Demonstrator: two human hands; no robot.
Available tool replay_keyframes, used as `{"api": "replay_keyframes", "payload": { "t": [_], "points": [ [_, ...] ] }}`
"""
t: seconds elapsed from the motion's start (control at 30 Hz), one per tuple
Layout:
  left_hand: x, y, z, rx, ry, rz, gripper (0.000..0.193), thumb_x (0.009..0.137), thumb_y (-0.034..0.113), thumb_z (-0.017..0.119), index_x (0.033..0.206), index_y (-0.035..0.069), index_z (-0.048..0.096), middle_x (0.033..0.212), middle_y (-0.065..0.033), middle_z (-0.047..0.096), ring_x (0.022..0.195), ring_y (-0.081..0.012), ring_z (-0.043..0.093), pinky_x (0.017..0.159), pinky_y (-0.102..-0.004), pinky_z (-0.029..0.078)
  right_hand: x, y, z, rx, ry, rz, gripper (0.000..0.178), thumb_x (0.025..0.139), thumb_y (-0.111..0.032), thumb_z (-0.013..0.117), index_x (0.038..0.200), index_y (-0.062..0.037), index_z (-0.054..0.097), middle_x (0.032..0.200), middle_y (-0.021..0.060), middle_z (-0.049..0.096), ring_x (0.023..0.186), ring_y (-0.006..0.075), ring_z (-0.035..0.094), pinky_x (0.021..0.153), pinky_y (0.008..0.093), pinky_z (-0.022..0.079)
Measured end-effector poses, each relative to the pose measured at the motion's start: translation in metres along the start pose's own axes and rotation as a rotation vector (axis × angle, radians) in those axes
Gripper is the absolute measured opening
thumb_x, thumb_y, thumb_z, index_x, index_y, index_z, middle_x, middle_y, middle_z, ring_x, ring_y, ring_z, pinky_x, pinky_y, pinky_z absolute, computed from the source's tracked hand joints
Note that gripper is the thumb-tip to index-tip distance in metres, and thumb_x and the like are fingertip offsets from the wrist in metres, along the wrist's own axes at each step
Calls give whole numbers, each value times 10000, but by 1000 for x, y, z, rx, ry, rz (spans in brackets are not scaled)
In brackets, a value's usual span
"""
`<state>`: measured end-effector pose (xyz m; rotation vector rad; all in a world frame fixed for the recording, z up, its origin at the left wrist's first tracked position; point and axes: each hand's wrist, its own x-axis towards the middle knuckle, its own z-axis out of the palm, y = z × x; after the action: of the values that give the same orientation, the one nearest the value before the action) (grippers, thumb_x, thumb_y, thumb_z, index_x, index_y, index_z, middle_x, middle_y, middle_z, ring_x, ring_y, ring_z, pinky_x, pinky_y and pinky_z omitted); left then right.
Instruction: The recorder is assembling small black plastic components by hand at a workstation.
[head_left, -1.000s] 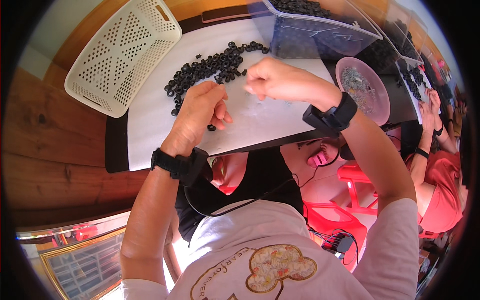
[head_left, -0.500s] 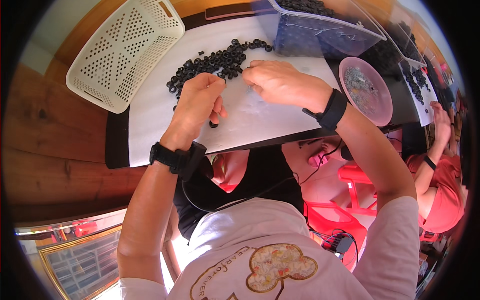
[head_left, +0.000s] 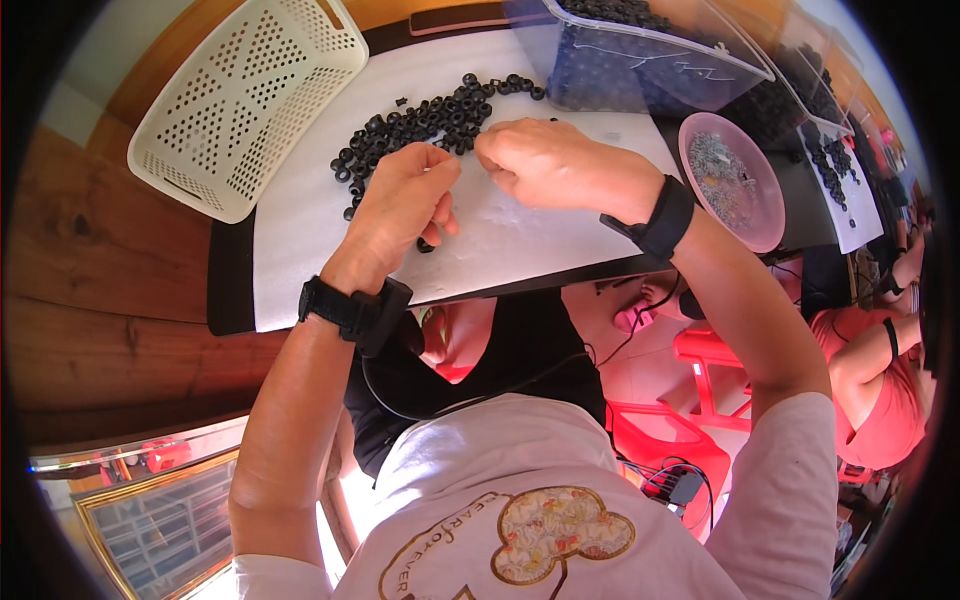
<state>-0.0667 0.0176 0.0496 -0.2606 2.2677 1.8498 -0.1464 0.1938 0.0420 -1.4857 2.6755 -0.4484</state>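
Observation:
Over the white sheet, my two hands face each other with a small gap between the fingertips. My left hand is closed in a pinch, and a tiny pale glint shows at its fingertips; the thing itself is too small to name. Thumb and fingers of my right hand are pressed together too, and whatever they hold is hidden. Just beyond both hands lies a loose pile of small black ring-shaped parts. A single black part sits below my left hand's lower fingers, partly covered by them.
A white perforated basket stands at the left. At the far right are a clear bin of black parts and a pink bowl of small metallic pieces. A co-worker's arm shows at the right edge, near red stools.
My right hand has shifted slightly left, and my left fingertips slightly right, narrowing the gap. The co-worker's hand at the far right has drawn back from the sheet there.

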Motion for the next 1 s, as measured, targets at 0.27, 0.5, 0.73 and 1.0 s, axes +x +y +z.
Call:
{"api": "replay_keyframes", "payload": {
  "t": [0.27, 0.5, 0.73, 1.0],
  "points": [
    [4, 2, -1, 60, -84, 37, 245, 929, 302, 553, 913, 60, 588, 611, 22, 524, 553, -79, 566, 433, -202, 381, 2, -9, -15, 175, 79, -18, 135, 806, -86, 522, 842, 28, 586, 796, 198, 613, 794, 386, 596, 684, 460, 457],
    [3, 8, -4, -42, -91, 72, 221, 948, 270, 548, 909, 56, 588, 635, 21, 538, 572, -76, 565, 459, -200, 396, 5, -12, -19, 168, 179, -73, 141, 805, -90, 532, 821, 44, 574, 786, 214, 610, 793, 391, 593, 667, 461, 454],
    [2, 3, -9, -85, -84, 70, 204, 951, 236, 544, 967, 36, 581, 646, 11, 539, 594, -88, 566, 473, -204, 405, 1, -16, -30, 572, -3, 137, 201, 854, -145, 538, 857, 42, 611, 769, 128, 629, 664, 227, 597, 605, 345, 470],
    [2, 2, -7, -64, -71, 93, 193, 945, 211, 541, 963, 22, 573, 646, 10, 538, 576, -82, 551, 458, -198, 388, 3, -15, -27, 768, -99, 254, 234, 870, -197, 549, 833, 24, 618, 726, 71, 597, 617, 134, 538, 562, 282, 446]
  ]
}}
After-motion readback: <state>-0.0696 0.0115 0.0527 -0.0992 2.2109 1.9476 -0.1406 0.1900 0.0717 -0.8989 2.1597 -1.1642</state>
